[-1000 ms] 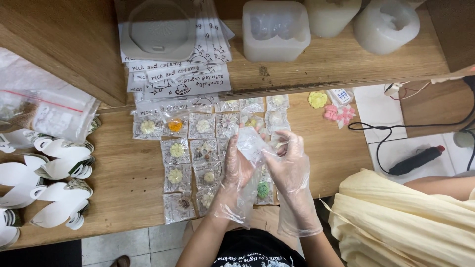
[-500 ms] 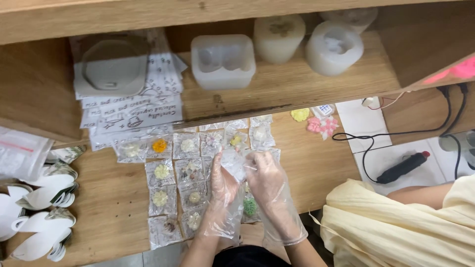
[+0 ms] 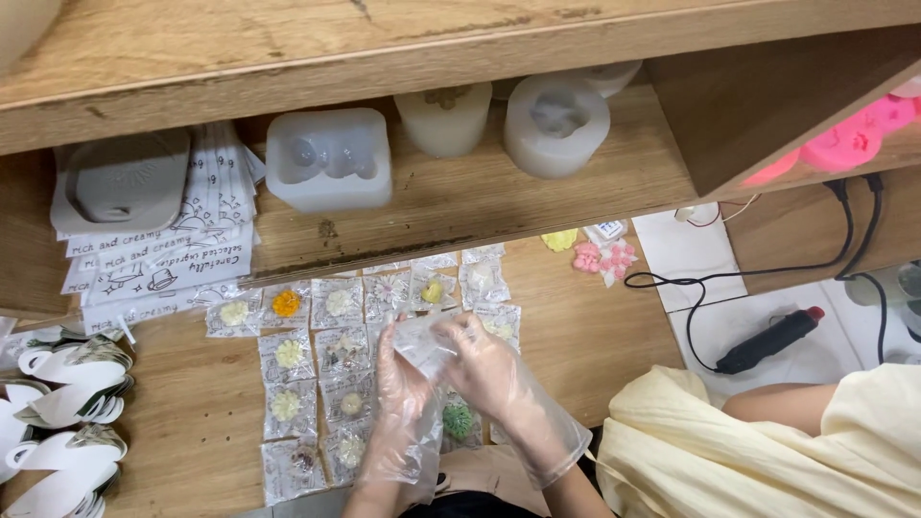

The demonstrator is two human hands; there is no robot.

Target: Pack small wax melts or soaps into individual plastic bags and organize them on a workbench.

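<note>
While we look down at a wooden table, white looped paper cutouts are stacked at far left, then roughly twenty small clear packets of flower-shaped pieces lie in rows. On the shelf above we count four pale silicone moulds. Our left hand and right hand, both in loose clear plastic gloves, meet at centre, fingers curled and pinching one small clear packet held between them above the rows. A person's cream sleeve fills the lower right.
</note>
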